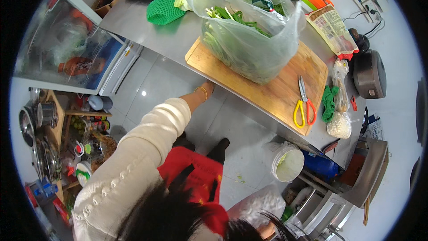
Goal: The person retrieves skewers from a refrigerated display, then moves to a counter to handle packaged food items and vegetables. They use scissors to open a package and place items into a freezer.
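My left hand reaches to the front edge of the steel worktop, a yellow bangle at its wrist; its fingers are mostly hidden at that edge. A skin-coloured patch behind hair at the bottom may be part of my right hand; what it does is not visible. On the worktop lies a wooden cutting board. A translucent plastic bag full of green leafy vegetables, with white-stemmed scallions at its mouth, stands on it. Scissors with one yellow and one red handle lie on the board, blades closed.
A green mesh lies at the worktop's back left. A green cloth, plastic-bagged food and a dark appliance are at right. A white bucket stands on the floor. A glass-fronted fridge door and crowded shelving are at left.
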`<state>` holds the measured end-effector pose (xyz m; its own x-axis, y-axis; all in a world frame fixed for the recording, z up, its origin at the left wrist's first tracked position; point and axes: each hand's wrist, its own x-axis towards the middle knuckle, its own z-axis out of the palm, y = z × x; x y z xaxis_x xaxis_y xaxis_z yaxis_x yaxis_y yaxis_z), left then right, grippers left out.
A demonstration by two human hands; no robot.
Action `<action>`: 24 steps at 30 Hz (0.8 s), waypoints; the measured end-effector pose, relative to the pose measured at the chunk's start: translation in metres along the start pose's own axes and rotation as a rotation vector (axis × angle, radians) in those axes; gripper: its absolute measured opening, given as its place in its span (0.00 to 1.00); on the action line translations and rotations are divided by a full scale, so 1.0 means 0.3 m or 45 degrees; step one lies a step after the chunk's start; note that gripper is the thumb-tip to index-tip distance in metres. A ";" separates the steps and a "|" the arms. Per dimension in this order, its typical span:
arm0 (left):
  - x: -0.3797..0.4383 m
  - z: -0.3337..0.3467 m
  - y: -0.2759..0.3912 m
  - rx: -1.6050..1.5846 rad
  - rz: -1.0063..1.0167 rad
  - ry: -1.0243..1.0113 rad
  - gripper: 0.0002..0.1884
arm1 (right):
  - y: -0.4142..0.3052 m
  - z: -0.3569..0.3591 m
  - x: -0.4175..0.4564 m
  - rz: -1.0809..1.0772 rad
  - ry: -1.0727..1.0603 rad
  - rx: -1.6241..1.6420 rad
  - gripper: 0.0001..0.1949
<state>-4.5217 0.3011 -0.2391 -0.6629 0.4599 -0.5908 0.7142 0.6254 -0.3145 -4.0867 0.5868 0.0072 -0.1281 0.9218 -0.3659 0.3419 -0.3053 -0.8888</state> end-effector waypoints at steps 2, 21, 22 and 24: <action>0.101 0.223 -0.020 -0.129 -0.041 -0.033 0.21 | 0.076 0.020 -0.049 0.049 -0.034 0.012 0.20; -0.731 0.538 0.242 -1.113 -0.016 -0.041 0.11 | 0.528 0.176 -0.172 0.668 -0.701 -0.205 0.18; -0.841 0.671 0.302 -0.615 0.212 0.224 0.11 | 0.598 0.178 -0.089 0.802 -0.839 -0.330 0.18; -1.000 0.704 0.327 -1.071 -0.274 0.133 0.19 | 0.669 0.226 -0.092 0.731 -0.950 -0.428 0.18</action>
<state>-4.2052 0.0914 -0.2496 -0.8109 0.3076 -0.4978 0.1951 0.9441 0.2656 -4.0777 0.4839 -0.1797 -0.3734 0.2347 -0.8975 0.7662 -0.4675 -0.4410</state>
